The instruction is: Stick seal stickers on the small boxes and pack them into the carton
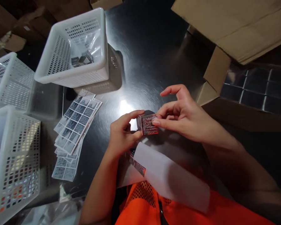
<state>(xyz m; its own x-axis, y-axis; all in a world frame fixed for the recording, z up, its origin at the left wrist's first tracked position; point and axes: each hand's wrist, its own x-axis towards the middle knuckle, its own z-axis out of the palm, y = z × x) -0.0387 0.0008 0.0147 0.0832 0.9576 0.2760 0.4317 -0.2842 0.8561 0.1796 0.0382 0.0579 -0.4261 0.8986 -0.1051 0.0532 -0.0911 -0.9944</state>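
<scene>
While we leaned over the dark surface (152,56), an open cardboard carton (224,84) lay at two o'clock and a white basket (72,47) at eleven o'clock. Sheets of printed labels (75,125) fanned out at nine o'clock. At the centre our left hand (121,134) clasped a small box (147,123) between thumb and fingers, while our right hand (180,117) pressed fingertips on its labelled face.

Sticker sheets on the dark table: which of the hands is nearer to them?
Left. The left hand grips the small box just right of the sticker sheets. The right hand touches the box's far side, farther from the sheets.
</scene>
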